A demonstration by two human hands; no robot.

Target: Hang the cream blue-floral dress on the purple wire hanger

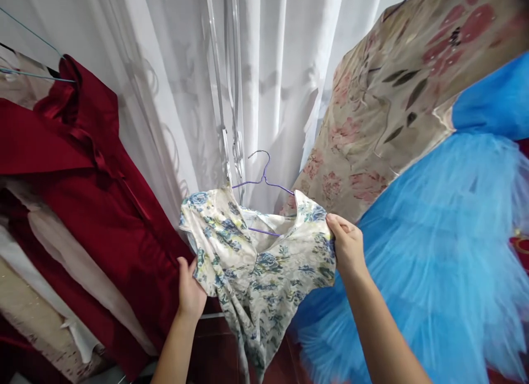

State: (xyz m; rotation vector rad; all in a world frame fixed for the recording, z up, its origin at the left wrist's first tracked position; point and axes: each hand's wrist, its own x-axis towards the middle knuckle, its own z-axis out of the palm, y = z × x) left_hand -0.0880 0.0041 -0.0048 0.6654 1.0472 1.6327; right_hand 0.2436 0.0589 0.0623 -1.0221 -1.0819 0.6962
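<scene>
A cream dress (pixel 268 279) with blue and yellow flowers and a V-neck is in front of me, its lower part hanging down. Inside its shoulders sits a purple wire hanger (pixel 263 178), whose hook shows above the neckline against the curtain. My right hand (pixel 349 243) pinches the edge of the dress's right-side sleeve between thumb and fingers. At the opposite sleeve, my left hand (pixel 192 290) touches the fabric with its thumb raised and apart; its other fingers are partly hidden by the dress.
Dark red garments (pixel 124 207) hang on the left. On the right are a beige floral garment (pixel 355 125) and a blue tulle dress (pixel 421 252). White curtains (pixel 273 53) with hanging metal strips (pixel 217 59) stand behind. A dark red tiled floor (pixel 210 351) shows below.
</scene>
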